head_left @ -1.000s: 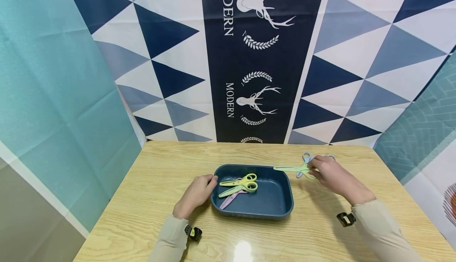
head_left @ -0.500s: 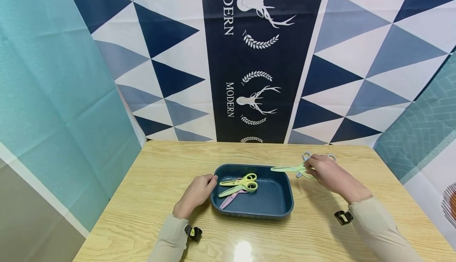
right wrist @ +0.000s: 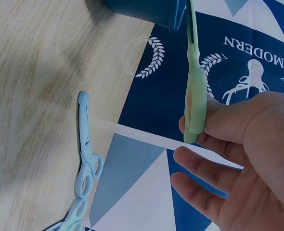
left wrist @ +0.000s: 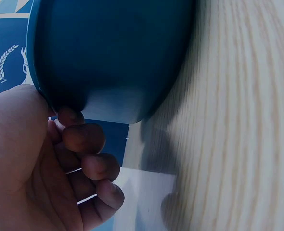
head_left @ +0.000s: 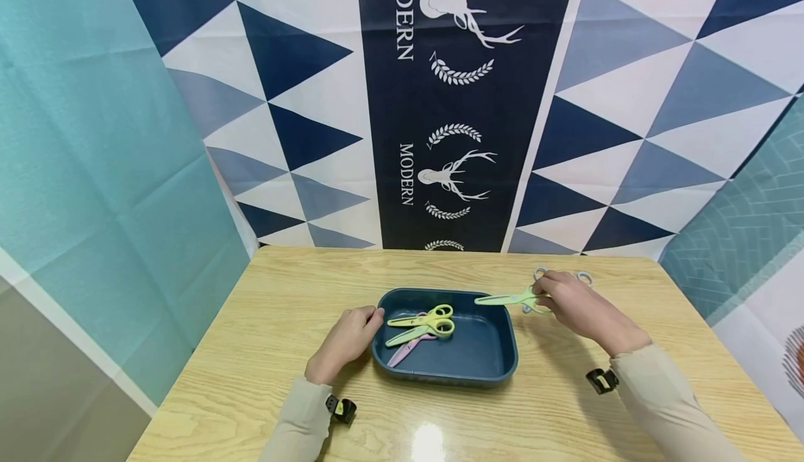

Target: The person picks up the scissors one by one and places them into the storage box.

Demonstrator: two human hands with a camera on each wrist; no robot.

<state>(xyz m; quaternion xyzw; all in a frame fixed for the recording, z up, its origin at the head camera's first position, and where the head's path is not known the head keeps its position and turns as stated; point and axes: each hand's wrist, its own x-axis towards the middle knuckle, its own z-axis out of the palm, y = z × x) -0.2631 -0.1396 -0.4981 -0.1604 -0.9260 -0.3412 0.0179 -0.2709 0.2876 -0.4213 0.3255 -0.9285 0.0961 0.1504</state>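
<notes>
My left hand (head_left: 344,340) pinches the left rim of a dark blue plastic bin (head_left: 474,350), thumb at the rim and curled fingers at the outer wall. Inside, toward the left, lie yellow scissors (head_left: 408,322), pale green scissors (head_left: 407,337) and partly covered pink scissors (head_left: 407,352). My right hand (head_left: 581,308) pinches another pair of light green scissors (head_left: 502,299) by the handles. Their blades point left over the bin's back right corner. Below that hand, in the right wrist view, light blue scissors (right wrist: 85,149) lie on the table.
More light blue scissors (right wrist: 74,216) lie handle to handle with the first pair. The wooden table (head_left: 301,280) ends at a patterned wall cloth (head_left: 314,134). A teal cloth (head_left: 125,190) hangs at the left.
My right hand has moved slightly left with the light green scissors, bringing their tips farther over the bin. My left hand stays on the rim.
</notes>
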